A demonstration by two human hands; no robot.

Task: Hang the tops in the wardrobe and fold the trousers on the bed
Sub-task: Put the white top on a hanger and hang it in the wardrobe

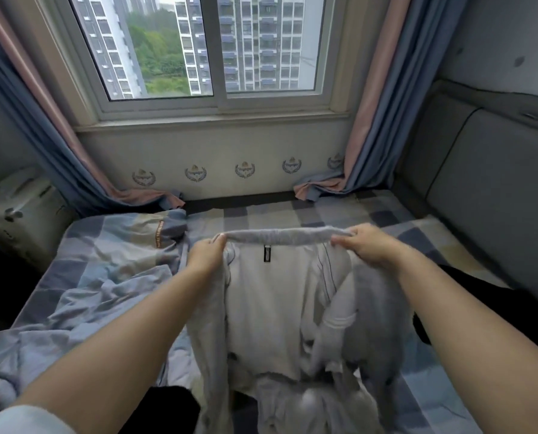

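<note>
Gripping the two ends of a stretched waistband, the left hand point(206, 253) and the right hand point(367, 247) are being kept curled round the grey trousers point(270, 308), which are being held up above the bed point(418, 402). The band is being pulled taut between them, with a small dark label showing just beneath it. The pale inside of the garment is being shown to the camera, and its legs are hanging down in folds, their ends being cut off by the lower edge. A checked quilt point(98, 277) is lying rumpled on the left of the bed. Dark shapes near both forearms are too dim to be identified.
</note>
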